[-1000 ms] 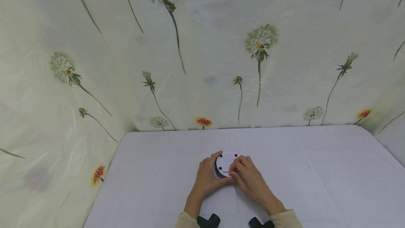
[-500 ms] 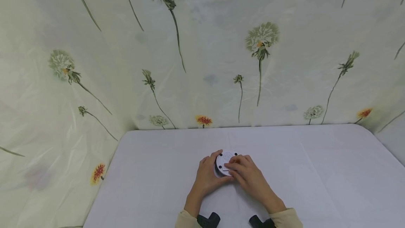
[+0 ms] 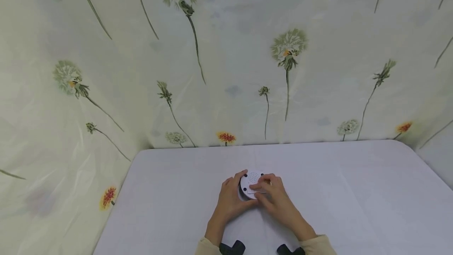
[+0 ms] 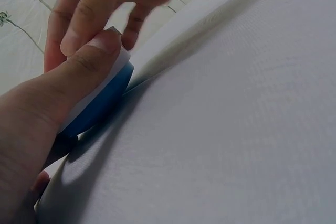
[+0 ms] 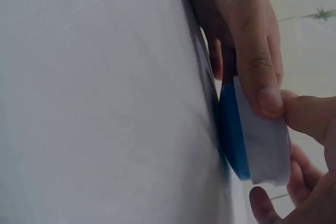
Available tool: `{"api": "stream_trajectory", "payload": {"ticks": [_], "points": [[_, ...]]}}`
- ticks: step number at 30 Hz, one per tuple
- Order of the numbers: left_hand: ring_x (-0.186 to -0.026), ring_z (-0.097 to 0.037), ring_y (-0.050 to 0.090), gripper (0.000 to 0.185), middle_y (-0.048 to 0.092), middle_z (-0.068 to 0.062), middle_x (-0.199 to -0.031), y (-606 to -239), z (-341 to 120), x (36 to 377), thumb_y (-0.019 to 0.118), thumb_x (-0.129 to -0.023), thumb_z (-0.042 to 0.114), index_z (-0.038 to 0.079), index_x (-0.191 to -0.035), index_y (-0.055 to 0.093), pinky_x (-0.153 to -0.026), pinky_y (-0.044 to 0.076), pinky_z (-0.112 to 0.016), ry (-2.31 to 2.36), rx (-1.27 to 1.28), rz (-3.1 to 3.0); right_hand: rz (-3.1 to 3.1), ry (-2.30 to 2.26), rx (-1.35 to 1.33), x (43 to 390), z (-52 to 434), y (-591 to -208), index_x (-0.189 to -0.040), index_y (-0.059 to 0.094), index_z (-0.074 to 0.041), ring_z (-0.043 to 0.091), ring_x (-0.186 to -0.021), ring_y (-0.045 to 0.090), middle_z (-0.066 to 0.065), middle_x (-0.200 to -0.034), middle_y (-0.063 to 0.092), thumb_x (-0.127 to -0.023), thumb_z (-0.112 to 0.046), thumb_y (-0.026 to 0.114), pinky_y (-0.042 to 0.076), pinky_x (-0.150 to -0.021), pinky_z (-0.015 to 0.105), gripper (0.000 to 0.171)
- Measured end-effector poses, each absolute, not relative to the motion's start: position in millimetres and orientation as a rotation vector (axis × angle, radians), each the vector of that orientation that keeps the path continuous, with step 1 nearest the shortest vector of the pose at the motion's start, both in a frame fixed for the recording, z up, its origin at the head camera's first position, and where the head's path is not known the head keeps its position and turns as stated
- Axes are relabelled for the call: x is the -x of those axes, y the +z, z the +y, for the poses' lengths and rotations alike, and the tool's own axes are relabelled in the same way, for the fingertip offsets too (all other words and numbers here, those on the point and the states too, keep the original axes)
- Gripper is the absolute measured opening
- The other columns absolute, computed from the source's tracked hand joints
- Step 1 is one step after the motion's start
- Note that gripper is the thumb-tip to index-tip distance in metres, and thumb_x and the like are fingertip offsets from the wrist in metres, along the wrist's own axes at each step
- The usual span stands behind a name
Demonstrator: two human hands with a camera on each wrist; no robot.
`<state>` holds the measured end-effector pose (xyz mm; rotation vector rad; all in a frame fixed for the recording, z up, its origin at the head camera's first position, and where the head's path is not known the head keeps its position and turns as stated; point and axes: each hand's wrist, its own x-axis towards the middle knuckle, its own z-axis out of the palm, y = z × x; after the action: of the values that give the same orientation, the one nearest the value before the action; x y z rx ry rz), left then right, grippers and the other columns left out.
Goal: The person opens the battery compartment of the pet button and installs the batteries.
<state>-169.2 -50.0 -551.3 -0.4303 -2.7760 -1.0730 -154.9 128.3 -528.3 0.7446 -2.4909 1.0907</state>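
Note:
A round white device (image 3: 253, 178) with a dot pattern of holes and small black feet is face-up to the camera in the head view. Its lower body (image 5: 231, 135) is blue and sits close over the white tablecloth. My left hand (image 3: 231, 198) grips it from the left, fingers round the far side and thumb (image 4: 86, 64) along the near rim. From the right, my right hand (image 3: 277, 198) touches the top with bent index finger and thumb, at a rectangular panel (image 3: 250, 191) near the close edge. The fingers partly hide this panel.
The white tablecloth (image 3: 354, 192) stretches out on both sides and ends at a flower-printed curtain (image 3: 233, 70) behind. Black wrist mounts (image 3: 232, 247) stick out at the cuffs of both sleeves.
My right index finger has shifted left over the panel and spread away from the thumb, after the fingertips were bunched together. My left hand keeps its hold on the device.

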Motion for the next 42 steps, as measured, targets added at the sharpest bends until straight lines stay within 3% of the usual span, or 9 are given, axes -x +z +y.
{"api": "stream_trajectory", "payload": {"ticks": [5, 7, 10, 22, 27, 42], "points": [[-0.117, -0.015, 0.055, 0.094, 0.055, 0.001, -0.136, -551.1, -49.1, 169.1, 0.074, -0.065, 0.065, 0.02, -0.141, 0.04, -0.107, 0.035, -0.044, -1.052, 0.456, -2.76, -2.662, 1.486, -0.508, 154.4, 131.7, -534.1, -0.146, 0.032, -0.021, 0.038, -0.135, 0.022, 0.017, -0.146, 0.025, -0.088, -0.028, 0.066, 0.027, -0.104, 0.061, 0.068], [-0.116, -0.014, 0.056, 0.094, 0.055, 0.001, -0.136, -551.3, -49.2, 168.9, 0.075, -0.065, 0.063, 0.019, -0.141, 0.04, -0.107, 0.035, -0.043, -1.041, 0.459, -2.756, -2.702, 1.608, -0.463, 154.5, 133.8, -537.1, -0.151, 0.018, -0.025, 0.038, -0.142, 0.017, 0.014, -0.154, 0.018, -0.089, -0.035, 0.064, 0.02, -0.109, 0.063, 0.077], [-0.113, -0.013, 0.057, 0.094, 0.056, 0.0, -0.135, -551.5, -49.5, 168.6, 0.077, -0.064, 0.061, 0.018, -0.14, 0.041, -0.106, 0.035, -0.042, -1.035, 0.469, -2.745, -2.723, 1.713, -0.438, 154.3, 136.0, -539.7, -0.152, 0.01, -0.028, 0.035, -0.146, 0.012, 0.009, -0.159, 0.013, -0.09, -0.039, 0.061, 0.014, -0.113, 0.059, 0.08], [-0.112, -0.012, 0.058, 0.097, 0.058, 0.002, -0.133, -558.9, -49.7, 166.7, 0.081, -0.059, 0.06, 0.018, -0.137, 0.042, -0.105, 0.036, -0.04, -1.056, 0.469, -2.693, -2.729, 1.792, -0.406, 151.6, 136.0, -540.2, -0.151, 0.013, -0.03, 0.031, -0.146, 0.012, 0.008, -0.158, 0.015, -0.087, -0.039, 0.066, 0.012, -0.115, 0.055, 0.083], [-0.111, -0.013, 0.058, 0.097, 0.057, 0.002, -0.134, -557.7, -47.4, 167.7, 0.079, -0.059, 0.062, 0.019, -0.138, 0.042, -0.104, 0.035, -0.041, -1.068, 0.484, -2.685, -2.726, 1.748, -0.406, 152.2, 137.8, -539.6, -0.151, 0.015, -0.026, 0.033, -0.146, 0.014, 0.01, -0.157, 0.018, -0.087, -0.037, 0.066, 0.013, -0.115, 0.056, 0.083], [-0.111, -0.013, 0.057, 0.097, 0.057, 0.003, -0.134, -557.0, -48.0, 167.5, 0.079, -0.059, 0.062, 0.02, -0.138, 0.041, -0.103, 0.036, -0.042, -1.064, 0.473, -2.69, -2.741, 1.684, -0.397, 153.0, 136.9, -540.3, -0.15, 0.017, -0.029, 0.032, -0.145, 0.017, 0.007, -0.157, 0.02, -0.086, -0.035, 0.067, 0.015, -0.114, 0.056, 0.082]]}}
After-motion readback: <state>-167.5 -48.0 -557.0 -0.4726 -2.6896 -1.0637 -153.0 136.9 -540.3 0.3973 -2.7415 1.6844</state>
